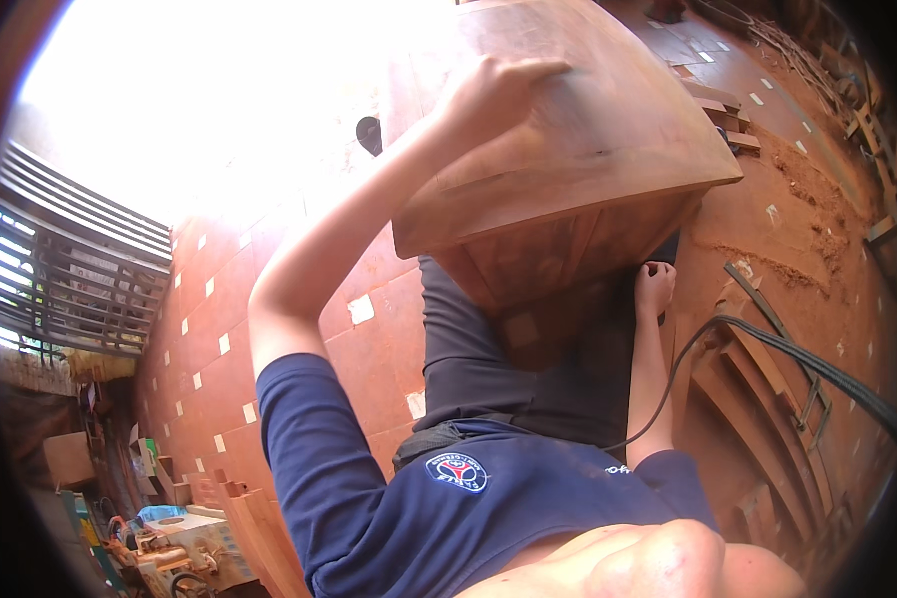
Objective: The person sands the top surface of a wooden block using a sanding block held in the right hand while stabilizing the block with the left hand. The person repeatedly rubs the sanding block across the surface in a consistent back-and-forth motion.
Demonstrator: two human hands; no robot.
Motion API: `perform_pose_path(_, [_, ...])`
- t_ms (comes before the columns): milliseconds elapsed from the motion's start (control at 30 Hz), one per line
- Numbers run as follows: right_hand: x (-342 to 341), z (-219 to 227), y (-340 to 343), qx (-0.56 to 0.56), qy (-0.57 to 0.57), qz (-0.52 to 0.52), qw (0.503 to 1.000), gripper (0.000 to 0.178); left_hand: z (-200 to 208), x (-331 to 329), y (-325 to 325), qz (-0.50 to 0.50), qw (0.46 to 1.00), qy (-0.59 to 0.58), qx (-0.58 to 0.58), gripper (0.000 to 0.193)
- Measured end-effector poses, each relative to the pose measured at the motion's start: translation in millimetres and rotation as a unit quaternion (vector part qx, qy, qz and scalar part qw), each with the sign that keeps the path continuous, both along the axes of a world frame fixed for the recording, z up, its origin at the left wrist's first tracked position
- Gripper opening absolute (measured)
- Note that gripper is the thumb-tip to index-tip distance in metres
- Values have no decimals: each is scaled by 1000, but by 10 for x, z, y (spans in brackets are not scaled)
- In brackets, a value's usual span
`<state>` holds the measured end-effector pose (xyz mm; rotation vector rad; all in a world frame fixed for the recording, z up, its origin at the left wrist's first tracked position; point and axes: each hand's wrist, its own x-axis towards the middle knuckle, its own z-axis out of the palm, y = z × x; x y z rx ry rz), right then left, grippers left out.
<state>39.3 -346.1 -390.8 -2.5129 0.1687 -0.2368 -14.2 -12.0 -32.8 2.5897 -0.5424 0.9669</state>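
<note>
A large brown wooden furniture piece (608,164) stands toward one o'clock in the head view, its broad top slanting across the frame and its narrower panelled side dropping below the near edge, between the person's legs in dark trousers (473,374); the left hand (498,95) lies over that top at between twelve and one o'clock, back of the hand uppermost, fingers reaching toward three o'clock and partly bent; it is blurred, so I cannot tell how far it is open or whether anything sits beneath the fingers.

The right hand (655,289) is at three o'clock, lower than the top and just beside the right thigh, its fingers loosely curled; I cannot tell whether it has hold of anything or touches the wood.

A black cable (683,351) loops past the right forearm toward four o'clock; curved wooden parts (757,429) lie on the floor at four o'clock; short boards (733,125) are piled at two o'clock, just beyond the furniture piece; brown dust (802,224) is scattered near them; reddish floor tiles (269,324) with small pale squares spread toward nine o'clock, ending at a dark slatted barrier (80,264); a blue plastic bag (161,512) rests among clutter toward eight o'clock.
</note>
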Motion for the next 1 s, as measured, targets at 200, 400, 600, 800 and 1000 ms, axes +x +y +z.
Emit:
perform_pose_path(200, [-46,109,45,5,27,-5,1000,17,328,-1177,-585,-96,993,2,63,38])
perform_pose_path(400, [-4,62,19,-6,29,-6,1000,17,542,-1487,-660,-124,991,44,36,37])
perform_pose_path(600, [10,10,-4,-6,17,-14,1000,18,429,-646,-228,11,990,137,-43,26])
perform_pose_path(800, [25,-14,0,-4,4,-6,1000,18,39,435,486,-2,982,34,-185,27])
perform_pose_path(1000, [6,-13,-9,1,5,-11,1000,18,113,46,11,49,992,57,-98,23])
